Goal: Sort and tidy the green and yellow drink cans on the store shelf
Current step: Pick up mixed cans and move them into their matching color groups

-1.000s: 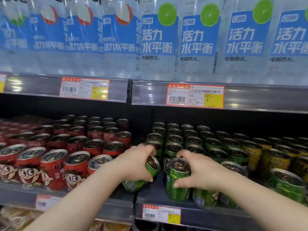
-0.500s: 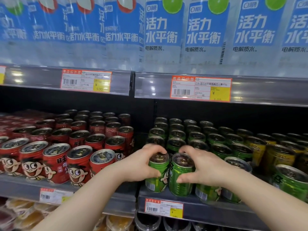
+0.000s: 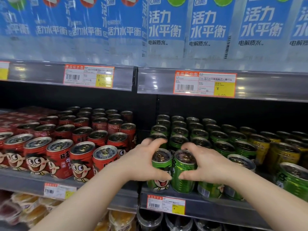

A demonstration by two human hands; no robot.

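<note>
Middle shelf (image 3: 216,210), right bay, front edge. Two green cans stand upright side by side and touching. Left hand (image 3: 141,162) grips the left can (image 3: 160,171): fingers curl over the back of its rim, thumb presses low on the front. Right hand (image 3: 208,165) grips the right can (image 3: 183,175) the same way, mirrored. The thumbs nearly meet between the cans. The left can has its cartoon face turned outward; the right can shows plain green print.

Behind them, green cans (image 3: 200,134) run back in rows. Yellow cans (image 3: 260,145) sit just to the right of those rows. Red cans (image 3: 60,157) fill the left bay. A price tag (image 3: 165,204) hangs on the rail below the held pair. Blue-labelled bottles (image 3: 166,30) stand on the shelf above.
</note>
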